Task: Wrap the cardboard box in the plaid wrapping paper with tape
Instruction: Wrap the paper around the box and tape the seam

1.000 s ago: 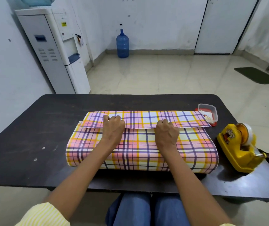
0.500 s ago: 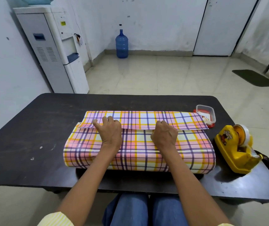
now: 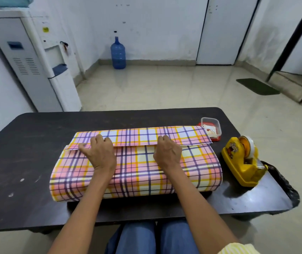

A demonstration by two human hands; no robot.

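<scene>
Both hands are pressed palm-down on the plaid wrapping paper (image 3: 137,167): the left hand (image 3: 98,154) with fingers loosely spread, the right hand (image 3: 167,153) with fingers curled, neither gripping anything. Right of the right hand, a yellow tape dispenser (image 3: 241,162) is set, with a small lidded container (image 3: 211,128) beyond it. The cardboard box is hidden beneath the folded paper under the palms. Everything is borne by a dark table (image 3: 27,162); a water dispenser (image 3: 31,61) and blue bottle (image 3: 118,54) are seen beyond.

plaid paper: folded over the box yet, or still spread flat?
Folded over. The plaid paper curves up from the table, and its far flap overlaps the near one on top, pressed by the left hand and right hand.
</scene>
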